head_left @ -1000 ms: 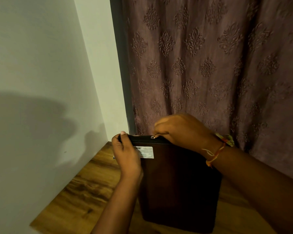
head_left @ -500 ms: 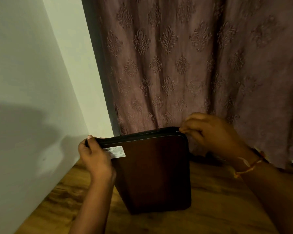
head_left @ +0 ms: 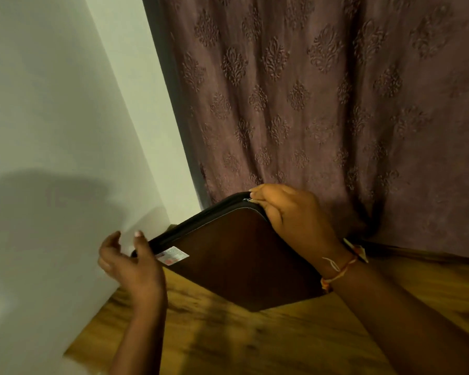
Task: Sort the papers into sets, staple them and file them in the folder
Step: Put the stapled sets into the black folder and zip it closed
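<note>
Right grip [head_left: 295,216] on folder [head_left: 241,263], curtain [head_left: 309,104] behind

The dark brown zip folder [head_left: 236,261], white sticker [head_left: 172,255] near one corner, stands tilted on the wooden table [head_left: 255,347].

Both forearms are bare. At the wrist of the right hand [head_left: 290,215] sits a thin orange-red thread bracelet [head_left: 339,269] with a pale strand looped through it and a small multicoloured tag on its far side. The left hand [head_left: 130,263] has short, pale nails.
</note>
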A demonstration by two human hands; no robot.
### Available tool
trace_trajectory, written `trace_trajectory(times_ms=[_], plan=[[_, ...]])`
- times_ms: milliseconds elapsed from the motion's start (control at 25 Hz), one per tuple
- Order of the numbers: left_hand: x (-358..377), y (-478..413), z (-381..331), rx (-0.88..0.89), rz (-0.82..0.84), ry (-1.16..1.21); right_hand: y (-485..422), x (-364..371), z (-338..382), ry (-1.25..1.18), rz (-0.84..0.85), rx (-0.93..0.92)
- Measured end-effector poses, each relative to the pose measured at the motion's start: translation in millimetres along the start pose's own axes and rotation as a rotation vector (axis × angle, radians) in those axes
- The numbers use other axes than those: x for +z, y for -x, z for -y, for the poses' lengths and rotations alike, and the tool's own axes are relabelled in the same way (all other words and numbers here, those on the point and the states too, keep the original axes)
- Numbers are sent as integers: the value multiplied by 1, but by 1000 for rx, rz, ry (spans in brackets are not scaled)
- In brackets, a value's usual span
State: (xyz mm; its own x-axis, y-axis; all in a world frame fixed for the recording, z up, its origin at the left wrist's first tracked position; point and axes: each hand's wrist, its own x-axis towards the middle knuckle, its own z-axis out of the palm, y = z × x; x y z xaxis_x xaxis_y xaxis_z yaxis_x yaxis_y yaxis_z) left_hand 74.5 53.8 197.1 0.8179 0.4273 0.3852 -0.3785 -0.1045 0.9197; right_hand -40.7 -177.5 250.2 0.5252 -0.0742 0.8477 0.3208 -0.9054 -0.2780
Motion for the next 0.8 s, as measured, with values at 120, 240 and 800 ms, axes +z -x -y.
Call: trace_trajectory(times_ms=[120,240,800], plan=[[-15,14,-28,525,250,-238,-10,28,16,-62,31,-97],[-10,12,-40,679,620,-409,-18,54,34,-82,109,-128],[-29,-15,-12,282,519,26,19,72,2,57,179,-264]])
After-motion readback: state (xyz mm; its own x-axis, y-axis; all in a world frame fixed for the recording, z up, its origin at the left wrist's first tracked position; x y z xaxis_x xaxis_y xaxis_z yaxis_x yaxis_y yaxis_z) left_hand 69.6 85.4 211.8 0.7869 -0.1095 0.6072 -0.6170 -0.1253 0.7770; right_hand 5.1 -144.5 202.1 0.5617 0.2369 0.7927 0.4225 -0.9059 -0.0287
